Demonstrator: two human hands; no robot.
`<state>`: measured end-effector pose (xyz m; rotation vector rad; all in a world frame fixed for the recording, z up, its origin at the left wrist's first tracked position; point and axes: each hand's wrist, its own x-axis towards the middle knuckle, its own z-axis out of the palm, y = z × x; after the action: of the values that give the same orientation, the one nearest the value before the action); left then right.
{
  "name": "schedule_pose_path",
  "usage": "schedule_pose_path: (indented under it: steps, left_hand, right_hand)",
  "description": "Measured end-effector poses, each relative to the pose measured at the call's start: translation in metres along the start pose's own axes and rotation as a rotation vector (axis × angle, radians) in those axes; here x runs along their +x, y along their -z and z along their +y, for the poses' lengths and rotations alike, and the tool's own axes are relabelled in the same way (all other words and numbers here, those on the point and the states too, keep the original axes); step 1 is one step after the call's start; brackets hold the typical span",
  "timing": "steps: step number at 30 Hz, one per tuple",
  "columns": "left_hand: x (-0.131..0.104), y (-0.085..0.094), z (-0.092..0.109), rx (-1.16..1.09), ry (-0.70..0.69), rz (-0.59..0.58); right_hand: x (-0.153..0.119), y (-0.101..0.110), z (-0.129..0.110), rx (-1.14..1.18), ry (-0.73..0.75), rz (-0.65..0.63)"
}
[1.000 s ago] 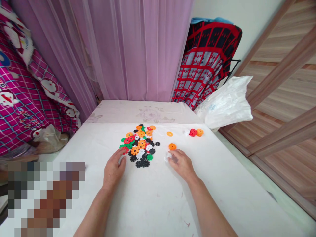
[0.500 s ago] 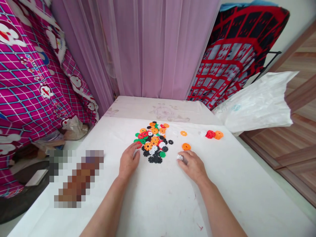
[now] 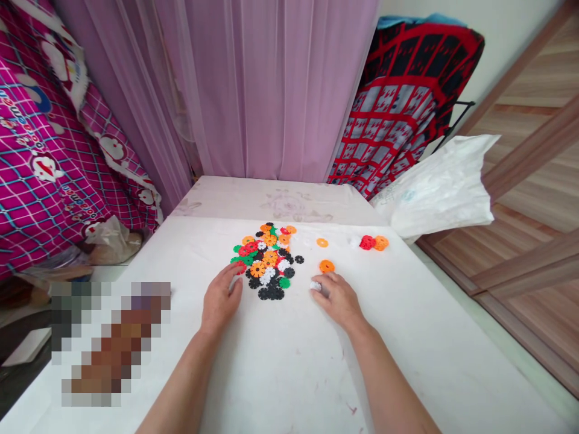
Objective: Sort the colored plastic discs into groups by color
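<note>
At centre, the left hand (image 3: 222, 299) has thumb and fingers spread, its fingertips over a red disc (image 3: 241, 269) at the pile's left edge, perhaps to steady it; whether they press down I cannot tell. The pile (image 3: 270, 258) of notched discs lies just left of centre, heaped loosely, perhaps so that single ones lift easily. Right of it, the right hand (image 3: 339, 301) pinches a white piece (image 3: 315, 285) between thumb and fingers, low over the table (image 3: 280, 374), apparently by its rim. An orange disc (image 3: 326, 266) lies just above those fingers. Red (image 3: 367, 242) and orange clusters (image 3: 381, 243) sit farther right, seemingly set apart from the pile.
</note>
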<state>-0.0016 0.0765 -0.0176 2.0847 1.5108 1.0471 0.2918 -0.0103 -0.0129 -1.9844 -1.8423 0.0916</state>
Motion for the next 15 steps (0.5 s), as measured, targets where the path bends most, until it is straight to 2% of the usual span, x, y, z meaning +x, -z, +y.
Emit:
schedule_pose_path:
  steps: [10,15]
  left_hand:
    - [0.0008,0.0016,0.0007,0.005,0.002,0.007]
    - [0.0011,0.0012,-0.0001,0.006,0.006,-0.004]
  right_hand:
    - [0.0023,0.0029,-0.0020,0.029,-0.031,-0.038]
    - [0.0009,0.0038,-0.0028,0.039,-0.023,-0.007]
